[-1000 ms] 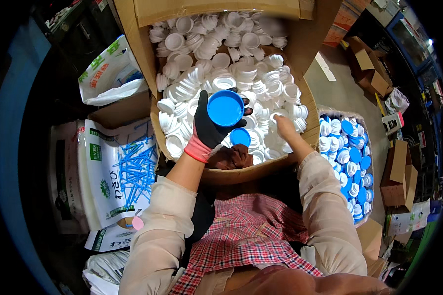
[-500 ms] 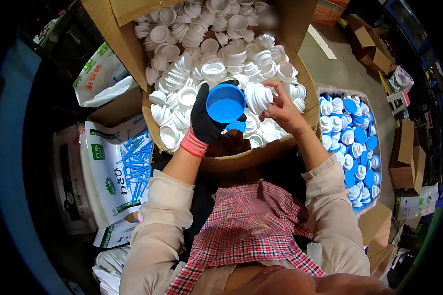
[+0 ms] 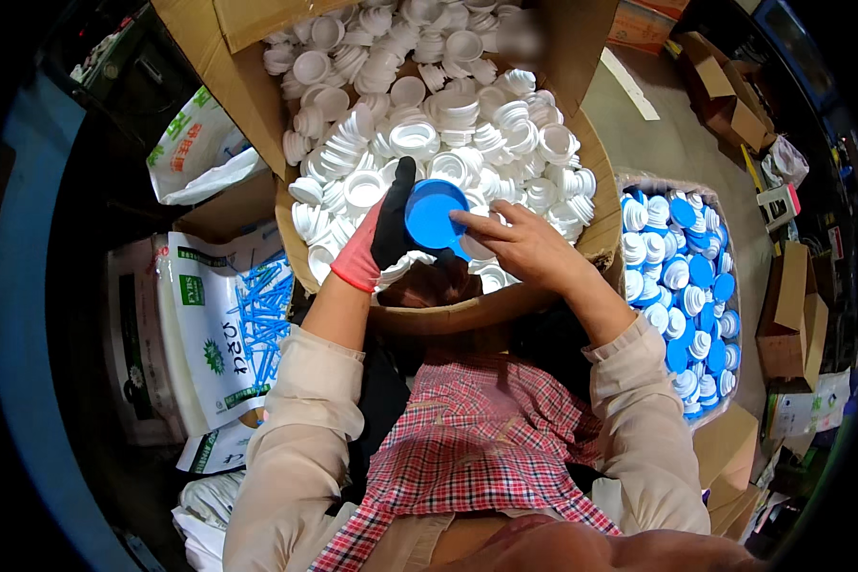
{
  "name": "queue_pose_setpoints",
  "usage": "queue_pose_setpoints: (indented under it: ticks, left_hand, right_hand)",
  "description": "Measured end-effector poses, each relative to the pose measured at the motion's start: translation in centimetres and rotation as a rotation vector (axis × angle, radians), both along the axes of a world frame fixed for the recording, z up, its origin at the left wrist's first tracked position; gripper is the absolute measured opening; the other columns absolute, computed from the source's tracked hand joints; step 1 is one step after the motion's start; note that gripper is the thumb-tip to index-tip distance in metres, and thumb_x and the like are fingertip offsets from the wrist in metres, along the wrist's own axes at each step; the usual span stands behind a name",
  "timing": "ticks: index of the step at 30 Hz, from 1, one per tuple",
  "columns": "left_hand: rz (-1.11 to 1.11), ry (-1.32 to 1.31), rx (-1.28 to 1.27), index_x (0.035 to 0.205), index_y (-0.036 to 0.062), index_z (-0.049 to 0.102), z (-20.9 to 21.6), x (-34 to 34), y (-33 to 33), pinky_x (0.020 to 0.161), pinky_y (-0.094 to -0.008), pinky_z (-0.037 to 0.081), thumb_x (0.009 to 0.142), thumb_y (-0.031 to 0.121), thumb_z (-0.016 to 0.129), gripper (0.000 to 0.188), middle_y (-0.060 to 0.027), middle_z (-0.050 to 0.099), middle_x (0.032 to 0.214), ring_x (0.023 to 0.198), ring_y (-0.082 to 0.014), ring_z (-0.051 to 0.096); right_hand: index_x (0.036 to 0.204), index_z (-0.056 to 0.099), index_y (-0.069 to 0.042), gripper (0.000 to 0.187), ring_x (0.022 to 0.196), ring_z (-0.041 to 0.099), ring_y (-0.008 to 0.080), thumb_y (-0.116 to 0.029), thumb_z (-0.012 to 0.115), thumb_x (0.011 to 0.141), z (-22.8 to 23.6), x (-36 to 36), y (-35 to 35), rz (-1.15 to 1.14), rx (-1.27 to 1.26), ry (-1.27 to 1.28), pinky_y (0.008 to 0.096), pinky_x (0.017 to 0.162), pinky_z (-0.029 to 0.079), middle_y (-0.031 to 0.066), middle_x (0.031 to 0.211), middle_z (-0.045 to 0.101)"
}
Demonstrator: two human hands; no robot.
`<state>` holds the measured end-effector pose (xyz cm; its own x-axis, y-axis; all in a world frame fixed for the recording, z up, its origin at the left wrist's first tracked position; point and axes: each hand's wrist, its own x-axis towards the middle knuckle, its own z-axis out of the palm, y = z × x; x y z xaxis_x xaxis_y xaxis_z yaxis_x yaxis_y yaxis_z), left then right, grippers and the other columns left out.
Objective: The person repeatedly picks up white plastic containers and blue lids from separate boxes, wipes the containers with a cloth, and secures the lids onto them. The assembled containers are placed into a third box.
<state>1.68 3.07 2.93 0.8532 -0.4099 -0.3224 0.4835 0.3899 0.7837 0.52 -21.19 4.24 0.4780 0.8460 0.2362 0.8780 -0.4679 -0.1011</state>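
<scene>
My left hand, in a black glove with a pink cuff, grips a round blue cap from its left side. The cap is held over a large cardboard box of white ribbed plastic caps. Another blue piece shows just below the held cap, partly covered. My bare right hand reaches in from the right with fingers stretched out, the tips at the cap's right rim. Its thumb is hidden, and no white piece shows plainly in it.
To the right stands a lined container of joined blue and white caps. On the left, blue sticks lie on a printed white bag. A white plastic bag sits farther back. Open cartons line the floor at right.
The white ribbed piece is no longer visible in my right hand, whose fingers have moved left to the blue cap. The blue cap has shifted slightly and turned in my left hand.
</scene>
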Motion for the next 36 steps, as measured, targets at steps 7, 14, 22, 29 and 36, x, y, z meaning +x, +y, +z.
queue_pose_setpoints:
  ticks: [7, 14, 22, 29, 36]
  left_hand:
    - [0.248, -0.729, 0.063, 0.146, 0.0066, 0.028, -1.9, 0.1, -0.7, 0.102, -0.0338, 0.038, 0.092, 0.034, 0.061, 0.069, -0.0114, 0.041, 0.140, 0.122, -0.0210, 0.047]
    - [0.410, -0.457, -0.366, 0.145, 0.0142, 0.029, -1.8, 0.7, -0.7, 0.085, -0.0405, 0.054, 0.093, 0.044, 0.051, 0.064, -0.0177, 0.049, 0.134, 0.111, -0.0325, 0.058]
    - [-0.008, -0.146, -0.783, 0.137, -0.0017, 0.038, 0.0, -0.4, 0.6, 0.078, -0.0564, 0.055, 0.083, 0.077, 0.036, 0.096, -0.0291, 0.045, 0.134, 0.105, -0.0430, 0.059]
    - [0.013, -0.195, -0.578, 0.140, 0.0027, 0.035, -0.2, -0.8, 0.2, 0.080, -0.0481, 0.055, 0.089, 0.072, 0.029, 0.086, -0.0261, 0.049, 0.132, 0.106, -0.0396, 0.060]
    - [0.031, -0.135, -0.450, 0.142, 0.0113, 0.039, -0.3, -1.9, -1.5, 0.087, -0.0356, 0.052, 0.095, 0.064, 0.029, 0.071, -0.0100, 0.055, 0.127, 0.110, -0.0220, 0.058]
  right_hand:
    - [0.122, 0.055, -0.003, 0.060, 0.112, 0.050, 0.0317, -0.009, 0.074, 0.065, 1.5, 0.0, 0.7, 0.025, 0.287, 0.258, 0.0378, 0.095, 0.045, 0.0107, 0.135, 0.047]
    - [0.128, 0.054, -0.011, 0.064, 0.128, 0.041, 0.0224, -0.014, 0.078, 0.069, 2.2, -0.4, 1.3, -0.047, 0.723, 0.888, 0.0347, 0.095, 0.044, 0.0052, 0.146, 0.030]
    - [0.133, 0.047, -0.011, 0.080, 0.110, 0.054, 0.0205, -0.007, 0.083, 0.061, 1.5, 0.5, 0.1, -0.129, 1.285, 1.359, 0.0346, 0.096, 0.045, 0.0078, 0.129, 0.050]
    - [0.122, 0.056, -0.010, 0.061, 0.121, 0.047, 0.0229, -0.008, 0.081, 0.067, 2.0, 0.5, 1.1, -0.173, 1.154, 0.905, 0.0371, 0.097, 0.044, 0.0099, 0.135, 0.045]
    - [0.127, 0.053, -0.003, 0.061, 0.116, 0.051, 0.0345, -0.007, 0.077, 0.071, 4.4, -2.0, 4.3, -0.102, 0.644, 0.152, 0.0406, 0.098, 0.041, 0.0162, 0.128, 0.052]
